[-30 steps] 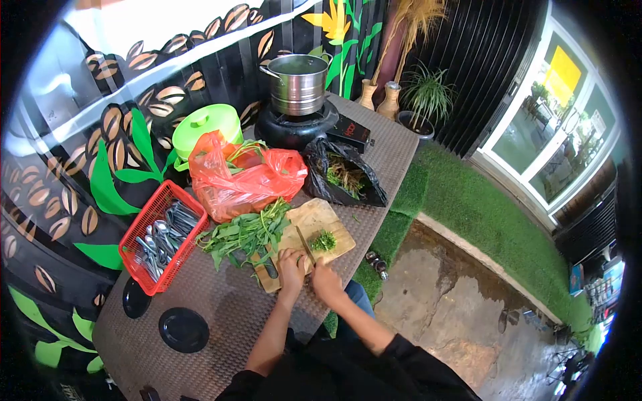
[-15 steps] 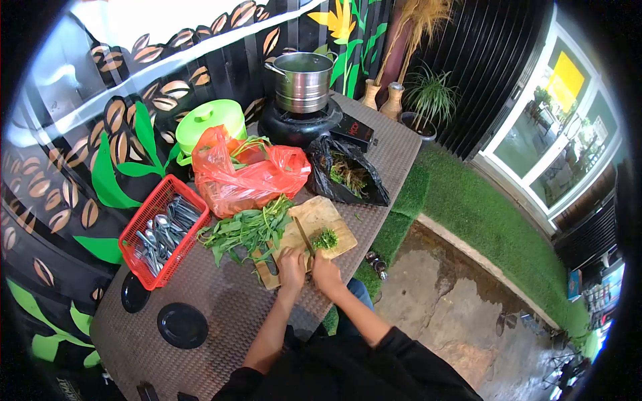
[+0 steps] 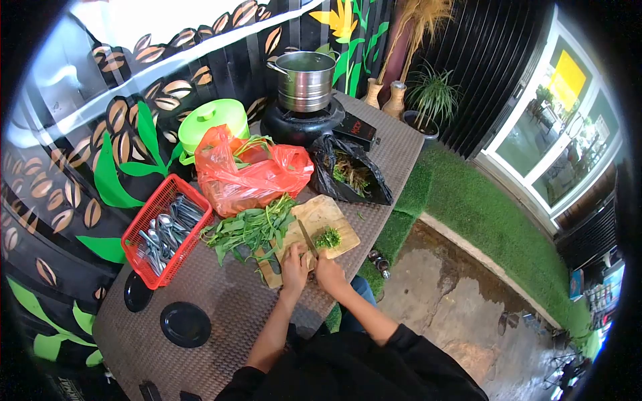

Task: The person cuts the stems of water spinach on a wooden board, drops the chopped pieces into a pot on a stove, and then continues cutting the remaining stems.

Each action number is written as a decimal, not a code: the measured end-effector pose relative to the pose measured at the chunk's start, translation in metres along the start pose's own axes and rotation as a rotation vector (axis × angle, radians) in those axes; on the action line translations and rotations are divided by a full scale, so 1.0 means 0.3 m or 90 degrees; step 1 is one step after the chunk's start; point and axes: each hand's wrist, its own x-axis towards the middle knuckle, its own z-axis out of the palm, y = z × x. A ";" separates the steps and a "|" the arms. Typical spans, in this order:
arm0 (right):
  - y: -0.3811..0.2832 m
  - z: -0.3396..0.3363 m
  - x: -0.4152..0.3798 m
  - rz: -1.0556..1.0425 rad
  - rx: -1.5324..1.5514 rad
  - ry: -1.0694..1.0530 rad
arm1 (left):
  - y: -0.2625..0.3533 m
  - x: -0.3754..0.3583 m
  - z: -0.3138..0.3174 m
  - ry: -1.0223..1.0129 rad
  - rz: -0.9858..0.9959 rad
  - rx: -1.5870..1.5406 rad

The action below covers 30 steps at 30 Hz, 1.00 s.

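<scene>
My right hand [image 3: 329,274] is wrapped round the handle of a knife [image 3: 305,233], whose blade points away from me over a wooden cutting board [image 3: 319,208]. Just left of the blade, my left hand [image 3: 293,269] rests on the board with its fingers bent together; whatever they press on is hidden. A small heap of finely chopped greens [image 3: 328,237] lies to the right of the knife. Long leafy green stalks [image 3: 249,230] are piled at the board's left edge, partly overlapping it.
Behind the board stand a red plastic bag [image 3: 251,177], a black bag [image 3: 351,175] with plant scraps, a lime-green lidded pot [image 3: 212,123], and a steel pot [image 3: 306,83] on a stove [image 3: 301,125]. A red cutlery basket [image 3: 167,230] and two black plates [image 3: 185,325] are at left.
The whole view has shifted slightly to the right. Both hands and the knife stay at nearly the same place on the board, with only a small change in my left fingers.
</scene>
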 end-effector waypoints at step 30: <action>0.020 0.079 0.002 0.041 -0.010 0.009 | -0.019 0.027 0.002 0.075 -0.029 -0.111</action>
